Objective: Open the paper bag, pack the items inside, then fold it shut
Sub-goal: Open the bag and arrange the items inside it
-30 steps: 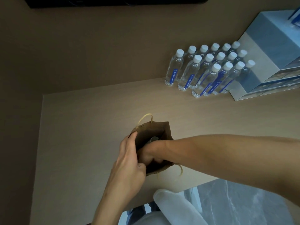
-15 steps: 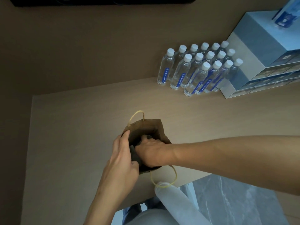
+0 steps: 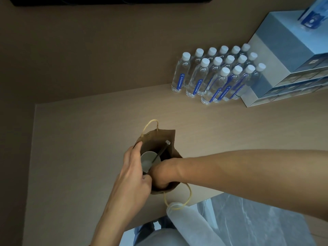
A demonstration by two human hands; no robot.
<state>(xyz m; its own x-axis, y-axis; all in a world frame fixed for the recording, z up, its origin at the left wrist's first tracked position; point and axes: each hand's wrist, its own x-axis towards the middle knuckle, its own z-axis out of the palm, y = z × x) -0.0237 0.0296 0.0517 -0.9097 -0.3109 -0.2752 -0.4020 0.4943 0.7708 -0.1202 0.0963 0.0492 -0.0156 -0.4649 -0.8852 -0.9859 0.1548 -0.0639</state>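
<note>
L hand point(image 3: 132, 172) grips paper bag point(image 3: 159, 139) rim | R hand point(image 3: 160, 176) inside | bag open

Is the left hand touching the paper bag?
Touching. The head view shows the left hand gripping the paper bag at its near left rim, fingers curled over the edge.

Premises appear to be an office or reception-type service area, not a home. Evidence: a plain wood-grain surface point(image 3: 88, 139) set against a bare brown wall point(image 3: 106, 50); a stocked block of identical water bottles point(image 3: 213, 75) in rows; stacked blue-grey boxes point(image 3: 284, 55) beside them; grey marbled floor point(image 3: 257, 221).
</note>
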